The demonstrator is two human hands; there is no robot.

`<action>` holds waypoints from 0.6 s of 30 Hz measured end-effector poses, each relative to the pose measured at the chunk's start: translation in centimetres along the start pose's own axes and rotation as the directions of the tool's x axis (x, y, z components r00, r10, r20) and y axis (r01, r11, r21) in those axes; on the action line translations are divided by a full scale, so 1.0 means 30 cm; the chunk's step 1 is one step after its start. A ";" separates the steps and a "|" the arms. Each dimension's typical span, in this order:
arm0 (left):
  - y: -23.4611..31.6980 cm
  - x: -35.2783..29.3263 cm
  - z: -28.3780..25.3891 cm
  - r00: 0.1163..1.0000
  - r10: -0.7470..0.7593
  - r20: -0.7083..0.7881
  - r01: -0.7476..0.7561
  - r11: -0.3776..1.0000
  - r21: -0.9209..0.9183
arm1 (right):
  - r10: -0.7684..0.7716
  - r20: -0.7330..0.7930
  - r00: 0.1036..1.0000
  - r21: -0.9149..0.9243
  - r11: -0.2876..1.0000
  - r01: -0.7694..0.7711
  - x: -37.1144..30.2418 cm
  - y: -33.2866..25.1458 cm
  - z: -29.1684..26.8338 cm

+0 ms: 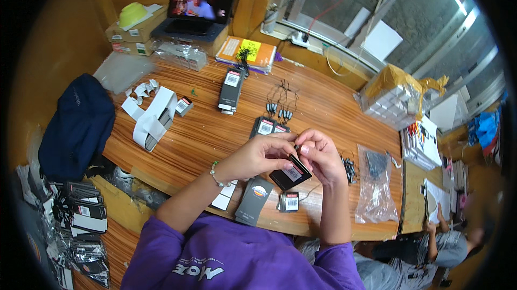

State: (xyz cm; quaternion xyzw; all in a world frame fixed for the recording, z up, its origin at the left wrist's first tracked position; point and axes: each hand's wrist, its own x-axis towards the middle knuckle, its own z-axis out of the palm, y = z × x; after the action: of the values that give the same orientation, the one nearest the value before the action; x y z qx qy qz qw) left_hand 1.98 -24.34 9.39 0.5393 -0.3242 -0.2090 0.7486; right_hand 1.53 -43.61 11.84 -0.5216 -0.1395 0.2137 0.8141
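Observation:
Above the table's near edge, my left hand [261,155] grips a black hang tag [293,178] with a white barcode label. My right hand [325,158] is closed in a pinch at the tag's upper edge; a small dark bit shows between the fingertips, too small to name. Just below lie a stack of dark grey tags [253,202] with an oval emblem and a small pile of barcode tags [289,202]. Beyond my hands are more labelled tags [265,127] and several black cords with small toggles [279,108].
A stack of long tags [230,90], a curled white label strip [151,123] and small tags [184,105] lie farther back. A laptop [194,7] stands at the back left. Rightward are a clear bag [377,193] and a wrapped carton [390,96]. Another person [451,247] sits at right.

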 end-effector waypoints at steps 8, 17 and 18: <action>0.025 -0.036 -0.045 0.983 0.036 -0.178 -0.070 0.980 -0.188 | -0.044 0.009 0.999 -0.077 0.996 0.045 0.075 0.017 0.074; 0.022 -0.051 -0.081 0.908 0.058 -0.415 -0.283 0.815 -0.506 | -0.175 0.200 0.964 0.282 0.953 0.114 0.112 -0.023 0.073; 0.000 -0.049 -0.085 0.894 0.064 -0.443 -0.301 0.820 -0.487 | -0.185 0.187 0.965 0.284 0.950 0.127 0.114 -0.020 0.074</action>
State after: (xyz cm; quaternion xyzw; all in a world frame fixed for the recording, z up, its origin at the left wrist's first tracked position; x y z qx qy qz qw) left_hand 2.77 -21.65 8.48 0.3014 -0.1395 -0.1008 0.9378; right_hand 3.63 -40.39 13.33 -0.3675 -0.2356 0.2196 0.8725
